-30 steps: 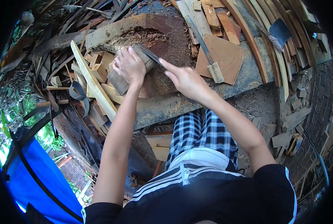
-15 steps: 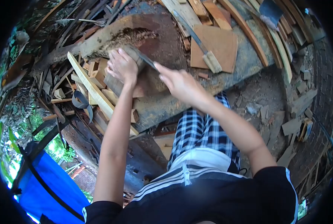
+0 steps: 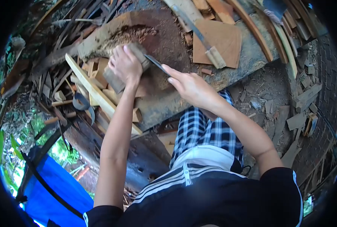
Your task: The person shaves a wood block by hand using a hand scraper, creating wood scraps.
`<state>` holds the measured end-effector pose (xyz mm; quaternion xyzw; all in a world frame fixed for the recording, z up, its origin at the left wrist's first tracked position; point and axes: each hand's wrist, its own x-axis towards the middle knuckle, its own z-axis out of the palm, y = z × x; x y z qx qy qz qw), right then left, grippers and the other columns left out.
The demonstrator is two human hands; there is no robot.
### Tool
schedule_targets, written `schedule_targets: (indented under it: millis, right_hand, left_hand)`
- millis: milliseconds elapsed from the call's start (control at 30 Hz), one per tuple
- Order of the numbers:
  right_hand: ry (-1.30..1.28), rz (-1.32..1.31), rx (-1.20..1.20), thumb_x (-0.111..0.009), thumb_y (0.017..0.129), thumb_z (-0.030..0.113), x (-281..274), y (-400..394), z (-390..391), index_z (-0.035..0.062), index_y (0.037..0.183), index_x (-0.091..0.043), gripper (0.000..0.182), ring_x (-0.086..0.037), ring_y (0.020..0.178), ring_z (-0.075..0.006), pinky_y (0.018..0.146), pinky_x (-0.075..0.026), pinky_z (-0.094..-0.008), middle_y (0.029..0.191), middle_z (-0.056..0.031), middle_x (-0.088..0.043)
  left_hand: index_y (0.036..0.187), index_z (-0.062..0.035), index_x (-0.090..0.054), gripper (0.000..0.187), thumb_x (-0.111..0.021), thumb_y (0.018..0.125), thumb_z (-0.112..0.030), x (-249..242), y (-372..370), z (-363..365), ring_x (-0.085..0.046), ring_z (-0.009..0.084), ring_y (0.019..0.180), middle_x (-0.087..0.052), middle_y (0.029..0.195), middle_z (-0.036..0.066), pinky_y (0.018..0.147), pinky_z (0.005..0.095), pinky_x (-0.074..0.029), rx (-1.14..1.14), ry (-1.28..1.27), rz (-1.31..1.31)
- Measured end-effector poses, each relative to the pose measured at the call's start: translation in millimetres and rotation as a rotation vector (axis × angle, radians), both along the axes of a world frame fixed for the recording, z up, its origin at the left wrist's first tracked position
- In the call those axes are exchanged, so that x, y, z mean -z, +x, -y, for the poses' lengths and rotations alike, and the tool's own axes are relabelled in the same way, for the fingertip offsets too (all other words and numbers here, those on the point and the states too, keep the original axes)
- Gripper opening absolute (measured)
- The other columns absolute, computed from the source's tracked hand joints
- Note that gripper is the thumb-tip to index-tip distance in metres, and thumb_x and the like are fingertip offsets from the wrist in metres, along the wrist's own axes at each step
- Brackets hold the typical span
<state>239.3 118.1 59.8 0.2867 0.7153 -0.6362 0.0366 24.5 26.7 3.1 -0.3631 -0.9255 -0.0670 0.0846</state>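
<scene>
My left hand [image 3: 126, 66] is laid over a greyish wooden block [image 3: 115, 80] with its fingers curled round the top, holding it down on the worn work surface [image 3: 161, 104]. The block's far end sticks out past my knuckles. In my right hand [image 3: 191, 87] is a knife [image 3: 156, 62] with a narrow dark blade. My fist hides its handle. The blade slants up and left, its tip close beside the end of the block.
On a square brown board [image 3: 229, 41] lies a long blade with a pale wooden handle [image 3: 216, 56]. A long light strip of wood [image 3: 89, 89] and offcuts lie left of the block. Curved wooden strips [image 3: 251, 30] sit at the right. A blue tarp [image 3: 57, 193] hangs lower left.
My right hand and the knife have drawn back slightly to the right and down, away from the block. The left hand stays on the block, which appears slightly turned.
</scene>
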Motion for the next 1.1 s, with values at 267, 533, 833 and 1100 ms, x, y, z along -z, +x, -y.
schedule_targets:
  millis: [267, 533, 833, 1100]
  right_hand:
    - [-0.074, 0.041, 0.095, -0.045, 0.101, 0.023, 5.2, -5.9, 22.6, 0.0124, 0.147, -0.041, 0.047, -0.065, 0.080, -0.0450, 0.073, -0.049, -0.0502, 0.081, -0.0306, -0.062]
    - [-0.066, 0.050, 0.094, -0.043, 0.101, 0.023, 1.8, -15.4, 17.3, 0.0091, 0.146, -0.041, 0.047, -0.066, 0.077, -0.0445, 0.073, -0.049, -0.0524, 0.083, -0.0318, -0.063]
    - [0.087, -0.024, 0.130, -0.044, 0.101, 0.020, 3.0, -30.6, 17.1, 0.0093, 0.145, -0.041, 0.046, -0.065, 0.075, -0.0447, 0.072, -0.050, -0.0506, 0.081, -0.0308, -0.062]
    - [0.063, 0.063, 0.047, -0.046, 0.100, 0.021, -25.3, -5.0, 18.4, 0.0120, 0.146, -0.042, 0.046, -0.065, 0.075, -0.0438, 0.072, -0.051, -0.0514, 0.078, -0.0296, -0.063]
  left_hand:
    - [0.103, -0.0083, -0.057, 0.030, -0.036, 0.101, -0.030, -1.7, -5.1, -16.9, -0.054, 0.0309, 0.103, -0.058, 0.103, 0.011, 0.099, 0.0477, -0.033, 0.008, 0.022, 0.000]
    - [0.103, -0.0072, -0.057, 0.031, -0.036, 0.101, -0.031, -2.0, -6.0, -18.9, -0.055, 0.0316, 0.103, -0.059, 0.105, 0.011, 0.100, 0.0476, -0.032, 0.027, 0.042, -0.012]
    - [0.104, -0.0070, -0.057, 0.033, -0.035, 0.102, -0.032, -1.0, -1.4, -15.9, -0.055, 0.0309, 0.105, -0.060, 0.106, 0.011, 0.100, 0.0479, -0.033, 0.001, 0.017, -0.057]
    - [0.104, -0.0076, -0.057, 0.033, -0.035, 0.102, -0.032, 3.1, -2.6, -13.0, -0.055, 0.0308, 0.105, -0.059, 0.106, 0.011, 0.101, 0.0488, -0.032, 0.007, 0.003, -0.052]
